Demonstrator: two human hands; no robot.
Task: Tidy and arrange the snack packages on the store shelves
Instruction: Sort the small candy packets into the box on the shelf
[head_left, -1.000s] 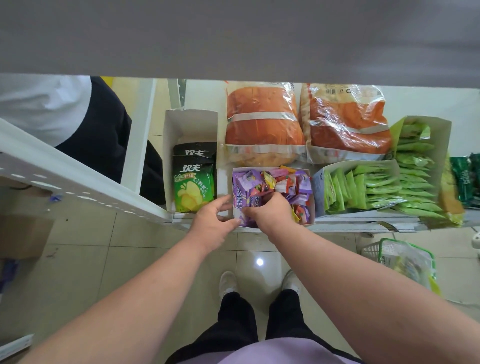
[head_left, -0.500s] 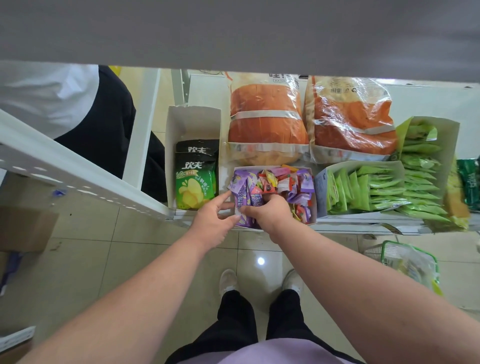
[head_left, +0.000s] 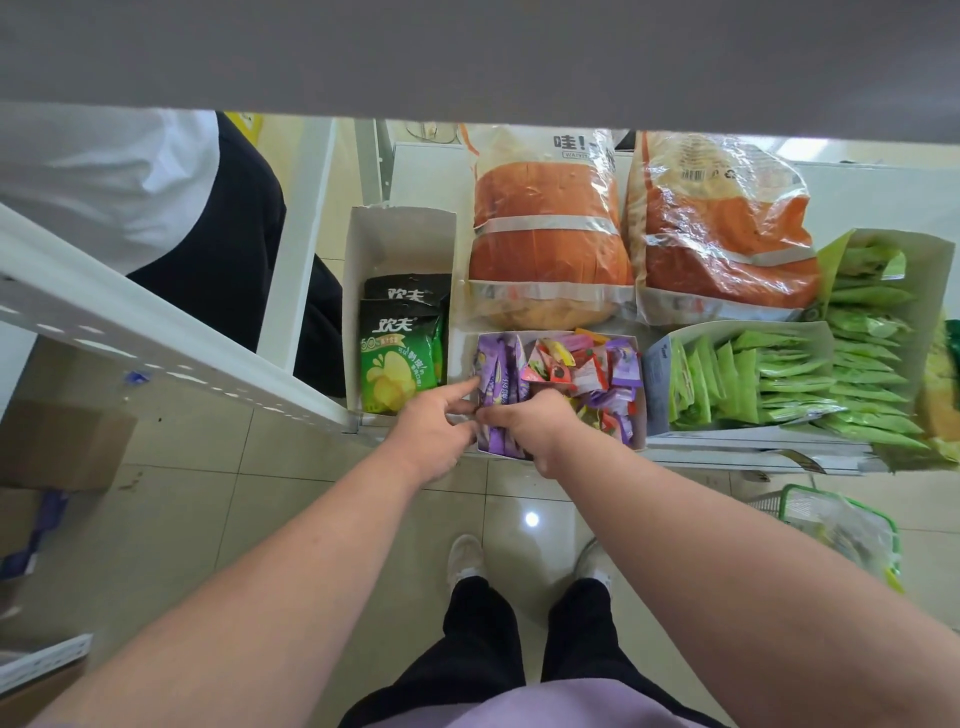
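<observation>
From the left, I see the green chip bags (head_left: 397, 358) standing in their white carton (head_left: 400, 234); they look puffy and light, so I judge they would crush if squeezed and are best lifted by the top seam. Next, my left hand (head_left: 431, 431) sits at the left front corner of the small candy box (head_left: 638, 395), its fingers loosely extended toward the purple packets (head_left: 496, 374), and it holds nothing that I can make out. My right hand (head_left: 530, 423) has a curled grip pinching the lower ends of those purple packets, which stand upright along the box's left side on the shelf (head_left: 753, 447). They look thin, slick and feather-light, so I judge they slide easily; gathering them as a bundle near the middle should work best. Loose red and pink packets (head_left: 571, 364) lie jumbled beside them. Farther right, green sachets (head_left: 769, 374) fill another carton, soft and floppy.
</observation>
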